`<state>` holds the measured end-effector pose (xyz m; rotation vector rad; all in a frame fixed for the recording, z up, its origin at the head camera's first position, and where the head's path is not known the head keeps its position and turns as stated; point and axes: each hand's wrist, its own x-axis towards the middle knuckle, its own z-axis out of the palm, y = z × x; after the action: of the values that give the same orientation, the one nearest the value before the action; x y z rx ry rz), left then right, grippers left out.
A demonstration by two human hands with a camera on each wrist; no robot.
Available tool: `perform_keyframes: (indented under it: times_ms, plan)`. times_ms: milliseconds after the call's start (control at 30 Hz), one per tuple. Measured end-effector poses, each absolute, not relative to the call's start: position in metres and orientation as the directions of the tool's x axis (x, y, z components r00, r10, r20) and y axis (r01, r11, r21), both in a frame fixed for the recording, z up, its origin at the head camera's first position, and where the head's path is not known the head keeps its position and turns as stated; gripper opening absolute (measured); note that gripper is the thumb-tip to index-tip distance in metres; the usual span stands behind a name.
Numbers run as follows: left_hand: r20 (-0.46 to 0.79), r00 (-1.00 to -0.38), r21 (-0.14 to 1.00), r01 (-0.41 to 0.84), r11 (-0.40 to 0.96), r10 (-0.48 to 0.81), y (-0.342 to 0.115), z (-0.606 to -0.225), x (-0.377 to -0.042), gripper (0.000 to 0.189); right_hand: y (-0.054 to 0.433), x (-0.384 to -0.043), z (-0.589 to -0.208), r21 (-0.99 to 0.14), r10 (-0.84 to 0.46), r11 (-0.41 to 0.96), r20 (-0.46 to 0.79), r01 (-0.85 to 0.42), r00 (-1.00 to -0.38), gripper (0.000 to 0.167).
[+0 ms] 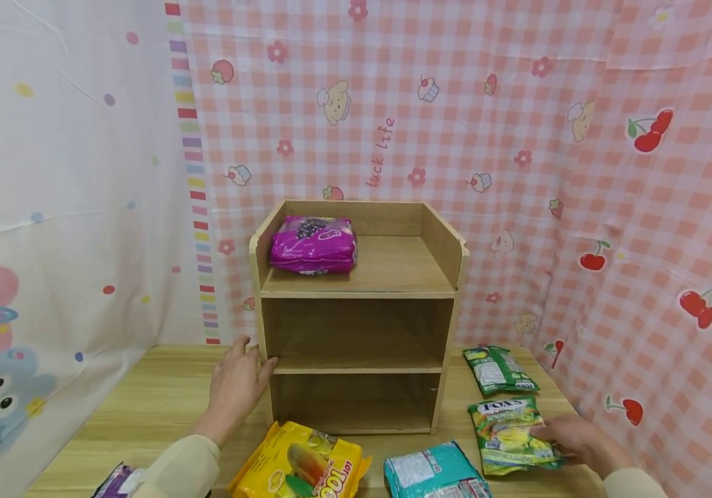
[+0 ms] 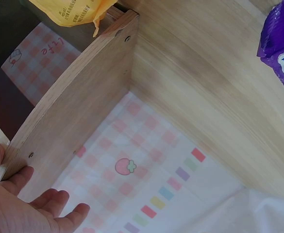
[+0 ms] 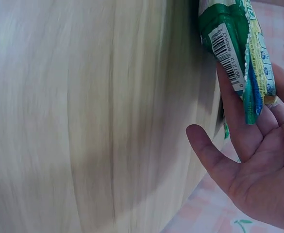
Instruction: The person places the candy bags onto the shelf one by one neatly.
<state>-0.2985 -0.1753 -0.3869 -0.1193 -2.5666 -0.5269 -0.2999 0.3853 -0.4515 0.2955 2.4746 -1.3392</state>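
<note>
At the left side of a small wooden shelf unit (image 1: 356,295), my left hand (image 1: 238,380) grips the side panel. Its thumb lies at the front edge, the other fingers along the outer face, as the left wrist view shows. My right hand (image 1: 570,436) pinches the lower right corner of a yellow-green candy packet (image 1: 505,432). In the right wrist view this packet's green back with a barcode (image 3: 227,56) faces the camera, between the fingers and close over the table. Behind it lies a green packet (image 1: 498,370).
A purple grape packet (image 1: 314,245) sits on the shelf's top tier, at left. Along the front of the wooden table (image 1: 163,394) lie a yellow packet (image 1: 300,463), a teal packet (image 1: 437,474) and a dark purple packet (image 1: 119,481). Printed curtains (image 1: 356,104) hang behind and beside.
</note>
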Motion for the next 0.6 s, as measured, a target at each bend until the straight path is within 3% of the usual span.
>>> perform_keyframes:
  times_ms: [167,367,600]
  plan:
    - [0.502,-0.865,0.344,0.182,0.921,-0.016,-0.175,-0.387,-0.298,0.043,0.378,-0.302,-0.45,-0.839,-0.013,0.466,-0.325,0.282,-0.946,0.032]
    - [0.507,-0.862,0.34,0.187,0.922,-0.012,-0.175,-0.387,-0.298,0.042,0.372,-0.302,-0.444,-0.88,-0.005,0.41,-0.265,0.24,-0.964,0.035]
    - [0.515,-0.857,0.334,0.191,0.923,-0.008,-0.175,-0.386,-0.297,0.043,0.362,-0.303,-0.437,-0.91,0.032,0.369,-0.192,0.19,-0.981,0.068]
